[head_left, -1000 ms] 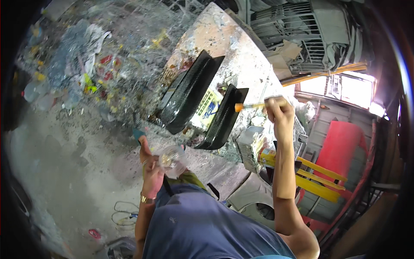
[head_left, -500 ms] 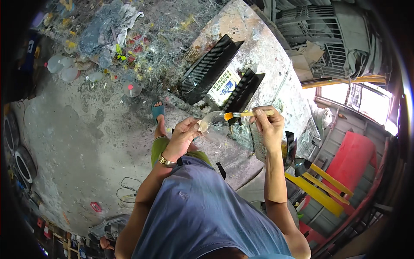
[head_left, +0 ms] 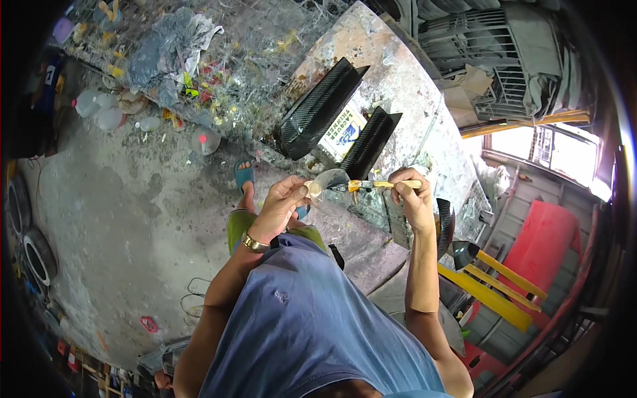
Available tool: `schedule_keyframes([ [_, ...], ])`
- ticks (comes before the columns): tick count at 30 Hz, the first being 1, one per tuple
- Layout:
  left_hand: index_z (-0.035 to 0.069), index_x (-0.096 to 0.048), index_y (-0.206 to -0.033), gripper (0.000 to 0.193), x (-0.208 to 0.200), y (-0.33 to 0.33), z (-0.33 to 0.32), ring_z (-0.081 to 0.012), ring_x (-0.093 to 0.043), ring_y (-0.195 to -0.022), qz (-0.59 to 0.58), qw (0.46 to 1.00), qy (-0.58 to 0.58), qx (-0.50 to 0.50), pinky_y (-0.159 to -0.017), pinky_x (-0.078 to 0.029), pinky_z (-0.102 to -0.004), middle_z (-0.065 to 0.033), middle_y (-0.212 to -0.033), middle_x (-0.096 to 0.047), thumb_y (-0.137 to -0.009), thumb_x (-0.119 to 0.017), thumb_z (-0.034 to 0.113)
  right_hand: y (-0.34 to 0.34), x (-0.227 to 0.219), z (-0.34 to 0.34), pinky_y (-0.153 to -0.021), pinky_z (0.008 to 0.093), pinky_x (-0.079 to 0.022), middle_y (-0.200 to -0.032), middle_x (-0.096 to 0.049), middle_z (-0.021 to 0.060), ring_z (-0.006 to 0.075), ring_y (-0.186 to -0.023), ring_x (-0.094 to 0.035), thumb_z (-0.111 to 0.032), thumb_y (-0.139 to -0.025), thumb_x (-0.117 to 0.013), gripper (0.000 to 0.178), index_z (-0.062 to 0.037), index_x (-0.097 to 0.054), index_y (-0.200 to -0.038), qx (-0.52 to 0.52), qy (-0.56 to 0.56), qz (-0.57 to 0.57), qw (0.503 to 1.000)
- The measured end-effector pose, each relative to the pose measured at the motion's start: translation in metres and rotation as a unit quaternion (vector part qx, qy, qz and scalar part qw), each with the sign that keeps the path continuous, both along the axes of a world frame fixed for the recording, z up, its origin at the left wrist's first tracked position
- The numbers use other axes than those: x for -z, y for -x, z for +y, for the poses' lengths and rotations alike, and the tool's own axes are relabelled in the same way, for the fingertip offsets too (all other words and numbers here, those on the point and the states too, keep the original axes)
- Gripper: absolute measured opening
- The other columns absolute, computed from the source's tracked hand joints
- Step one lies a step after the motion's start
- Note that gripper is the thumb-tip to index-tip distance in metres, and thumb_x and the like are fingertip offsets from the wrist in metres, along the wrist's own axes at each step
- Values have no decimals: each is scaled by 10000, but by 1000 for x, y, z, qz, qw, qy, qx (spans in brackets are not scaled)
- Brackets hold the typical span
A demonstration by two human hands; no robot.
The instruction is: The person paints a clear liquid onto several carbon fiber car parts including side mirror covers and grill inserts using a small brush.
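Note:
My left hand (head_left: 286,202) is closed around the narrow end of a clear plastic cup, its wide mouth facing right. The see-through cup (head_left: 330,183) looks like the cut-off top of a bottle. In my right hand (head_left: 413,198), thumb and fingers grip a paintbrush (head_left: 383,184) by its pale wooden handle. The brush lies nearly level, with its bristles at the cup's mouth; whether they touch the wall I cannot tell. Just beyond my hands, a long black carbon-weave part (head_left: 322,106) and a shorter carbon-weave part (head_left: 373,140) lean on a labelled tin (head_left: 344,132).
The stained workbench (head_left: 391,73) carries crumpled plastic sheeting (head_left: 159,56). Clear plastic jugs (head_left: 109,119) stand on the floor by it. A curved black part (head_left: 445,225) is beside my right forearm. Yellow bars (head_left: 488,298) and a red panel (head_left: 545,239) are at the right.
The paintbrush has shifted slightly, its bristles now a little lower at the cup's mouth. The cup's mouth has tipped slightly upward. Both hands keep their holds.

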State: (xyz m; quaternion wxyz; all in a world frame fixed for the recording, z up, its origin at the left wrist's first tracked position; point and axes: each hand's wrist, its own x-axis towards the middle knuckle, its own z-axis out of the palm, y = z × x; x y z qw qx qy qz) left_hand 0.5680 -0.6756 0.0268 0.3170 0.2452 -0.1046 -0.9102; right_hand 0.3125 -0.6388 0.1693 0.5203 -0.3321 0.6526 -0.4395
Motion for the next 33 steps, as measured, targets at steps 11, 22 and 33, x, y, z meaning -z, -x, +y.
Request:
schedule_keyframes([
  [11, -19, -549, -1090, 204, 0, 7, -10, -157, -611, -905, -4, 1000, 18, -9, -828, -492, -291, -90, -1019, -632, -932, -538, 110, 31, -16, -31, -512, 194, -342, -656, -593, -1, 36, -552, -430, -137, -866, -640, 131, -8, -665, -874, 58, -30, 200, 978],
  [22, -45, -546, -1090, 205, 35, 8, 22, -142, -600, -929, -121, 993, -11, 6, -841, -503, -282, -80, -1021, -618, -900, -538, 34, 63, 22, -79, -478, 200, -294, -572, -510, -34, 27, -515, -389, -148, -889, -604, 197, -33, -621, -729, -1, -46, 299, 953],
  [33, -31, -561, -1061, 212, 74, -5, 48, -133, -601, -926, -68, 993, -99, -3, -854, -491, -288, -72, -1011, -629, -891, -584, 92, 81, 88, -175, -646, 421, -470, -678, -597, 221, 392, -686, -595, -232, -809, -653, 259, 15, -623, -741, -285, -207, 552, 756],
])
